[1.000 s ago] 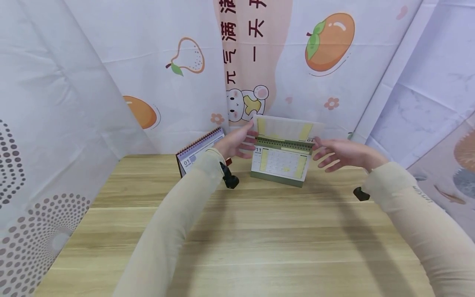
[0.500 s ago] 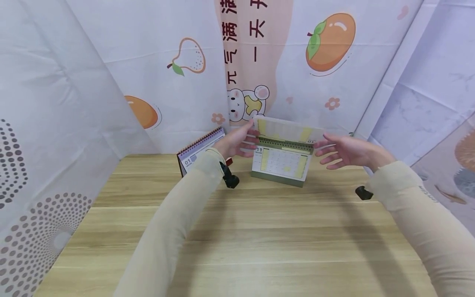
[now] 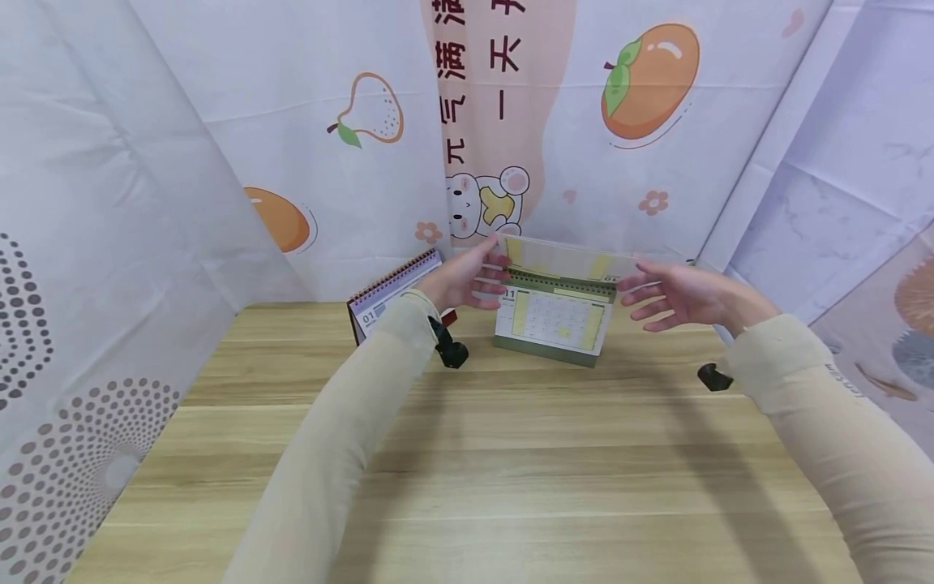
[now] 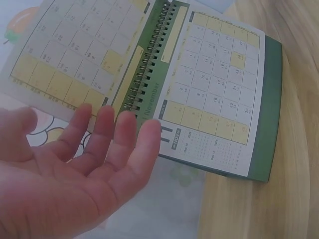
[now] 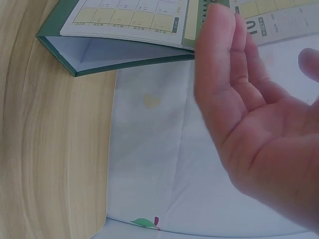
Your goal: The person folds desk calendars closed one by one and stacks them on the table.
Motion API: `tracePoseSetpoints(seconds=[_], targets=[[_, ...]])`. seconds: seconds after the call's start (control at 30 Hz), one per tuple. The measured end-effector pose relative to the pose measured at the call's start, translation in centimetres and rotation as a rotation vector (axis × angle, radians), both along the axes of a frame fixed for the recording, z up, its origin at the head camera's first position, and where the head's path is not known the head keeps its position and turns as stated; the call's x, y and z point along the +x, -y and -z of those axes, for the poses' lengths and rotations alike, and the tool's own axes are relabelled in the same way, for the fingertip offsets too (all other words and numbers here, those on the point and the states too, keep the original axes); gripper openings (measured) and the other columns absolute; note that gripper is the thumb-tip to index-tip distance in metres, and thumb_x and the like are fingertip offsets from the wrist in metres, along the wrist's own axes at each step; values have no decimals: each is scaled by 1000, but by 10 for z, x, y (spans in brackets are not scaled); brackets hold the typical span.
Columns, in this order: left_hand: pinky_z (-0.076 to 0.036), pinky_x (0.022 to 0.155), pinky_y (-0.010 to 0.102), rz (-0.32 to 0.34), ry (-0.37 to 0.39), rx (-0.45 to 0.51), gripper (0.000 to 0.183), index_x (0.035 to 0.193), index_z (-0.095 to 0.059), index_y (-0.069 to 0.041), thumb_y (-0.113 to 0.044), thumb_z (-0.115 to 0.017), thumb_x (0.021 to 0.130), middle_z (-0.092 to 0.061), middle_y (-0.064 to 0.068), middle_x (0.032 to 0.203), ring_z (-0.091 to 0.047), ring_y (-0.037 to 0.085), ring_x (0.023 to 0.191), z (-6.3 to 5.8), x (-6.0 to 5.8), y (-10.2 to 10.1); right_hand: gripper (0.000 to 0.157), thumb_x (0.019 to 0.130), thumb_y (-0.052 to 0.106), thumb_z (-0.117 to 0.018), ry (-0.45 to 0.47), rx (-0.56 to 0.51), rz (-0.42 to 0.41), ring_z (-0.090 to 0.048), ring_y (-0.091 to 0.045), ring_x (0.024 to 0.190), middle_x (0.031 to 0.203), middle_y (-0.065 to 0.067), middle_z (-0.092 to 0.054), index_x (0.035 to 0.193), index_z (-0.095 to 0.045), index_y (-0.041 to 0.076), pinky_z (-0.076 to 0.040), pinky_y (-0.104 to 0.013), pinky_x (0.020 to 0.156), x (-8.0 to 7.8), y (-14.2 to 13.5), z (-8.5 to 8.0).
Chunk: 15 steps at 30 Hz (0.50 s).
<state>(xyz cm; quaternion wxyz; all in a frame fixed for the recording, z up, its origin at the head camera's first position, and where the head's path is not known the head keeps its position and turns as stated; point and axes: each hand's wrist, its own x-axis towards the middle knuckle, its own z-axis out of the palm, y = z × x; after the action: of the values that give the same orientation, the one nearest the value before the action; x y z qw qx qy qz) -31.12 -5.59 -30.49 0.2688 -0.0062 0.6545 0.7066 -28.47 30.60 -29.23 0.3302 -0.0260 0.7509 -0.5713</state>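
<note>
Left hand (image 3: 467, 281): relaxed, fingers spread, gripping nothing
Right hand (image 3: 679, 297): fingers loosely extended, holding nothing
Green-and-white paper spiral desk calendar (image 3: 554, 318): between them, November showing

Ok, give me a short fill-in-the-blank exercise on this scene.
1. Between the left hand and right hand stands a calendar with a ____ base.
2. Its lower page names the month ____.
3. Its raised page bears the large number ____.
4. The other calendar shows the large number ____.

Missing words: green; November; 10; 01.

Room over front tabletop (image 3: 540, 462), curtain (image 3: 292, 122) behind green calendar (image 3: 550, 318), second calendar (image 3: 387, 289) blocking left
</note>
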Motion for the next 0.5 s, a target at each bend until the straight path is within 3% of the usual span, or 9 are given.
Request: tracePoseSetpoints(seconds=[0.3,0.4,0.5], targets=[[-49,102,51,77,28,17,70,140,-50,-4,-62,-39,103,-49,20,144,-48,42,132,2,-1,5,78,105,59,-40,14,63,-40,-64,-22,105,119,-4,-61,150,-34,-5,-55,-46,91,1,3,0],[-52,98,46,106,25,-2,74,141,-49,-4,-66,-37,102,-50,20,143,-58,37,118,3,-1,7,73,105,57,-41,16,96,-67,-63,-25,110,122,-5,-61,145,-32,-4,-55,-47,93,1,3,3],[-57,85,39,141,7,-39,72,140,-50,-7,-66,-35,102,-52,19,140,-62,27,92,4,1,10,57,106,54,-43,18,121,-74,-64,-27,112,122,-7,-64,129,-36,3,-56,-46,90,0,2,6]])
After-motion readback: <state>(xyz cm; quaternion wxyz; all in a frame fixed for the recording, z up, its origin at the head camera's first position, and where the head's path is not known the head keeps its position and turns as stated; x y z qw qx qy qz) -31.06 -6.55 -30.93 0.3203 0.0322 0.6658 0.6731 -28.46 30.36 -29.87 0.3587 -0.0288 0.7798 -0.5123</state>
